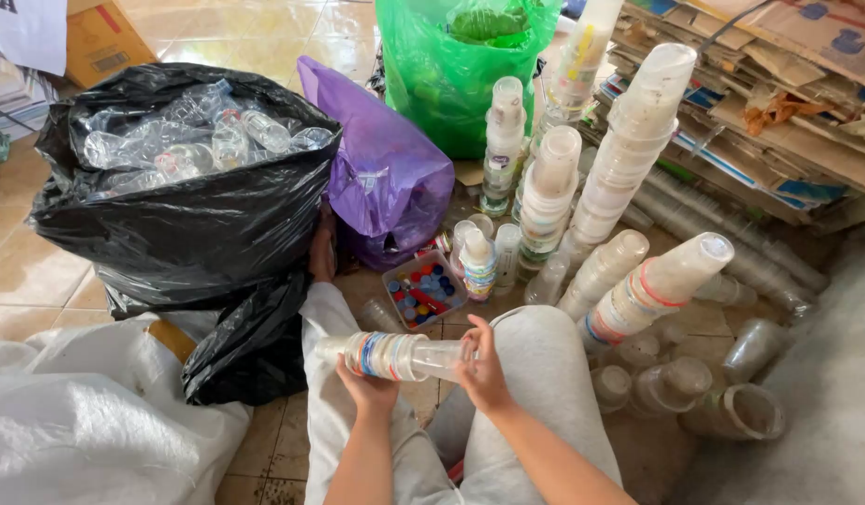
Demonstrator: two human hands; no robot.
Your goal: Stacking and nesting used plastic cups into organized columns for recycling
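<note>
Holding nested cup stack (400,355) sideways over lap: left hand (367,388) grips underneath as support, right hand (479,369) closed around open end.

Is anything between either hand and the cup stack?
Nothing visible. The left hand grips the cup stack from below near its banded middle, and the right hand holds its clear end. Both touch it directly.

Both hands (423,374) gripping a sideways stack of plastic cups (395,355), black bag of bottles (185,187) left, cup stacks (629,159) right
</note>
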